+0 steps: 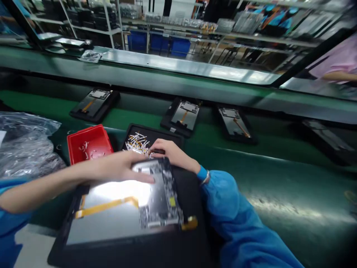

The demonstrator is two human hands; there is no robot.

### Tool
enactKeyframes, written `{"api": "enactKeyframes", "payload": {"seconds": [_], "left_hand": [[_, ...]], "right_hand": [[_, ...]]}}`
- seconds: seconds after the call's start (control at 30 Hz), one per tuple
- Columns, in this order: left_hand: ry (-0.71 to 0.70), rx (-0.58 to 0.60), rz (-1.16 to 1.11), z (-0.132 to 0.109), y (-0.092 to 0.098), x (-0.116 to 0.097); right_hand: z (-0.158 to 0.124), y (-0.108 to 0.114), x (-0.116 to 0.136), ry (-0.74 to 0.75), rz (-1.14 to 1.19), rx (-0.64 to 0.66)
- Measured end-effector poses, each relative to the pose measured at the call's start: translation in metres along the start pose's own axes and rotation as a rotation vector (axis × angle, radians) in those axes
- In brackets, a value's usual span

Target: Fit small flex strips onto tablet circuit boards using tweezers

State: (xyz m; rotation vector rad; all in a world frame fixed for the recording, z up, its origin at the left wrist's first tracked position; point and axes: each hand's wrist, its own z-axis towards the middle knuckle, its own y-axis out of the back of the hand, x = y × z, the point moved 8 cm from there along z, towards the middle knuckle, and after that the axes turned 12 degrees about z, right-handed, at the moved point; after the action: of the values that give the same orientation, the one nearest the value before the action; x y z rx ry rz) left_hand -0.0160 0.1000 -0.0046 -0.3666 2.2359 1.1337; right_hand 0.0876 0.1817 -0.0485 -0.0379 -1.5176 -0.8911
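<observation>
Green workbench [279,193]: left hand [131,167] over exposed tablet [111,227], right hand [174,152] at black tray [164,136]; neither hand's grip is discernible.

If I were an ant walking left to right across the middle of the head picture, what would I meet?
Clear plastic bags → red bin → pile of little strips → right hand → black-framed panel → blurry panel at the far right.

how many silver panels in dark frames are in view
5: one near panel under the left hand; four along the green belt: left panel, middle panel, right panel, blurred far-right panel. Others may be hidden.
</observation>
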Motion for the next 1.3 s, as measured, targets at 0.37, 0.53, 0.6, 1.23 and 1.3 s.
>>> {"api": "enactKeyframes", "payload": {"seconds": [0.37, 0.53, 0.6, 1.23, 1.3], "left_hand": [[-0.430, -0.416, 0.550, -0.019, -0.002, -0.013], [-0.163, -0.384, 0.711, 0.017, 0.022, 0.038], [-0.159, -0.290, 0.717, 0.031, 0.015, 0.050], [-0.318, -0.020, 0.588, 0.028, -0.024, 0.043], [-0.326, -0.009, 0.573, 0.026, -0.024, 0.044]], "right_hand": [[0.025, -0.040, -0.021, -0.203, -0.230, 0.113], [0.017, -0.031, -0.019, -0.217, -0.240, 0.078], [0.010, -0.020, -0.015, -0.187, -0.188, 0.025], [-0.033, 0.008, -0.031, -0.318, 0.902, -0.519], [-0.040, 0.006, -0.033, -0.342, 0.911, -0.548]]}}
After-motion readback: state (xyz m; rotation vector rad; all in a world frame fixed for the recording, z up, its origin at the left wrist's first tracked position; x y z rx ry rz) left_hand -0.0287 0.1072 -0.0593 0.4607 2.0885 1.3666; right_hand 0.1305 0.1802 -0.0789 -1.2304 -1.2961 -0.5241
